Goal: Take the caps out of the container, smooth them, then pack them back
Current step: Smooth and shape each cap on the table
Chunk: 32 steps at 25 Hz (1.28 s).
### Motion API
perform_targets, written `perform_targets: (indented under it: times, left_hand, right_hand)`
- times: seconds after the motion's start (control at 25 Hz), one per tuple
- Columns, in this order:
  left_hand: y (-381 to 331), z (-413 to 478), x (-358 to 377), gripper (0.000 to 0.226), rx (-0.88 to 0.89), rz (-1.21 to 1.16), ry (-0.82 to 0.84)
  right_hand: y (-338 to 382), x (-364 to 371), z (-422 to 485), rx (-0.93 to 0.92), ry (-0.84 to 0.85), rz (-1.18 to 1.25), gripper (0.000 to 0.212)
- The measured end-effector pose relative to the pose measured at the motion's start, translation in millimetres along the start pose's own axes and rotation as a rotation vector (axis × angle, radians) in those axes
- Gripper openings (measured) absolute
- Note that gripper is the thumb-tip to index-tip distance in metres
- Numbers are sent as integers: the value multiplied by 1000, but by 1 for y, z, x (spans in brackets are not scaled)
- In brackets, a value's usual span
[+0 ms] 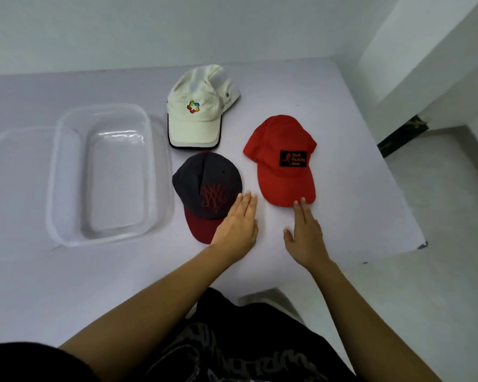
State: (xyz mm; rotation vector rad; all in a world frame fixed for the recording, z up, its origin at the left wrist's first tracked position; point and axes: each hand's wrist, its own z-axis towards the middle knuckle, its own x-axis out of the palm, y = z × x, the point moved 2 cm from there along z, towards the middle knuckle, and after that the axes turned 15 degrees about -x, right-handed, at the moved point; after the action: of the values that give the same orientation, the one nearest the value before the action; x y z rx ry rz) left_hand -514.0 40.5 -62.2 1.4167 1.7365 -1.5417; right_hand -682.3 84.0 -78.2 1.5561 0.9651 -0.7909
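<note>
Three caps lie on the pale table. A cream cap [198, 108] with a coloured logo is farthest. A dark grey cap [204, 186] with a maroon brim lies nearest the clear plastic container [66, 172], which holds nothing. A red cap [283, 158] with a black patch is to the right. My left hand [239, 220] rests flat, fingers together, covering part of the maroon brim's right edge. My right hand [305, 232] lies flat with its fingertips at the red cap's brim. Neither hand grips anything.
The container's clear lid [14, 172] lies flat to its left. The table's right edge [392, 172] drops to a white floor, and a white wall runs along the back. My dark shorts show at the bottom.
</note>
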Motion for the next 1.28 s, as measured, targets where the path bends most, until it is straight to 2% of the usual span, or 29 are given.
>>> perform_targets:
  times: [0.2,0.32,0.44,0.52,0.6,0.72,0.84,1.0,1.16,1.28]
  left_hand:
    - [-40,37,35,69,-149,-26,37]
    - [-62,55,51,77,-214,4,38]
    - [-76,71,57,75,-266,76,-46]
    - [-82,72,61,70,-342,63,-45]
    - [-87,64,61,61,-344,32,-76]
    - [-87,53,70,58,-318,35,-71]
    - [-85,46,57,64,-298,-16,-103]
    - [-76,34,35,88,-272,-280,-230]
    - [-81,21,26,77,-234,-559,-146]
    - [-85,17,19,74,-269,-804,-28]
  right_hand:
    - [-53,-22,48,-73,57,-94,90]
    - [-70,-27,69,-105,147,-141,76]
    - [-70,-25,60,-170,73,-205,59]
    - [-72,-24,50,-272,28,-228,59]
    - [-79,-24,42,-320,19,-193,61]
    - [-84,-29,52,-272,25,-26,74]
    - [-71,-34,51,-311,20,51,67]
    - [-51,-47,36,-412,-94,153,70]
    - [-38,-54,26,-402,-126,390,72]
    - [-25,-57,23,-317,-126,530,69]
